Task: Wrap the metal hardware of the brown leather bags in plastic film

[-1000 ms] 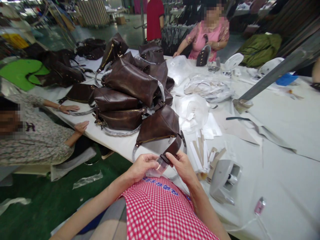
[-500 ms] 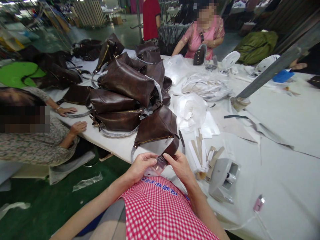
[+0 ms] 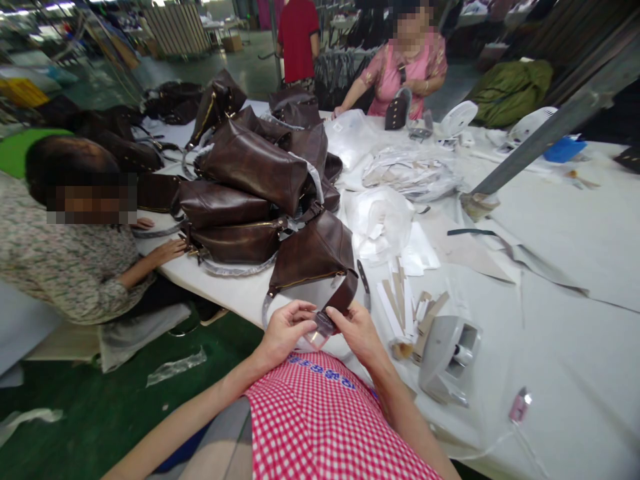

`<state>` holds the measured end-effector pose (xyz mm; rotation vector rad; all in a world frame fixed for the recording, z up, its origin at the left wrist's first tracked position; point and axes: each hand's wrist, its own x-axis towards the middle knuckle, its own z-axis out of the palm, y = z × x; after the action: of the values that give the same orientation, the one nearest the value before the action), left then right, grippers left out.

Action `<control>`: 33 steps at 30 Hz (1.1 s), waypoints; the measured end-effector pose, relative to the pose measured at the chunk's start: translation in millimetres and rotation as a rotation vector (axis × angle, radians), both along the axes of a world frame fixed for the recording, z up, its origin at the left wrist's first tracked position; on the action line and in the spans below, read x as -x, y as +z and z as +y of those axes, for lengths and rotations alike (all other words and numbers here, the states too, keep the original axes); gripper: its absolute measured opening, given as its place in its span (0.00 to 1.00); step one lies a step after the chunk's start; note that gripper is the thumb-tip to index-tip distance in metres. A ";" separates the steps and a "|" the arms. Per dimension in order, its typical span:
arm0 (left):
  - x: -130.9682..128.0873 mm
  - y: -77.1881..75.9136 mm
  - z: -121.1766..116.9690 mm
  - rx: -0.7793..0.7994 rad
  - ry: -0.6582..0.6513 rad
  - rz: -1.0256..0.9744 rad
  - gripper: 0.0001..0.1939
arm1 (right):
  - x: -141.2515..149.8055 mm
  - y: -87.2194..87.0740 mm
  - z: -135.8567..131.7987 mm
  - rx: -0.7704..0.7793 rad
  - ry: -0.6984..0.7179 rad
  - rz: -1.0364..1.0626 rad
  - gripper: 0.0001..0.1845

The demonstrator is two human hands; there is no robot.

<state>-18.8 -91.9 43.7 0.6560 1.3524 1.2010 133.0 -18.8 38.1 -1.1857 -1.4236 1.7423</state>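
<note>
A dark brown leather handbag (image 3: 316, 250) with a gold zip lies at the table edge in front of me. Between finger and thumb, my right hand (image 3: 357, 331) grips the end of its wide strap (image 3: 344, 292). My left hand (image 3: 287, 333) pinches a small piece of clear plastic film (image 3: 317, 337) at the strap's end, close to my right thumb. Part of the strap end is covered by the film and my fingers. Both hands are just above my red checked apron (image 3: 320, 413).
More brown handbags (image 3: 253, 163) are piled behind. Plastic bags (image 3: 380, 223), card strips (image 3: 395, 307) and a grey tape dispenser (image 3: 447, 360) sit to the right, near a slanted metal post (image 3: 540, 147). A co-worker (image 3: 75, 267) sits at the left; another stands across the table.
At the left, the co-worker has leaned further into view, with one hand shifted right toward the piled bags. My left fingers have shifted slightly on the film; my right hand stays on the strap.
</note>
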 end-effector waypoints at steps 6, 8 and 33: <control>3.0 -4.0 1.4 0.029 -0.001 0.055 0.17 | 2.3 3.8 -1.3 -0.002 0.025 0.028 0.16; 3.6 -4.8 2.2 0.027 0.017 0.026 0.17 | 1.6 3.2 -0.9 -0.008 0.021 0.037 0.16; 2.1 -3.8 5.3 -0.263 -0.049 0.506 0.06 | 4.3 -2.3 1.8 0.018 -0.006 -0.026 0.16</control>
<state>-20.9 -86.5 39.9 1.2357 1.5898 1.2317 128.7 -17.0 35.8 -1.2242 -1.4212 1.7450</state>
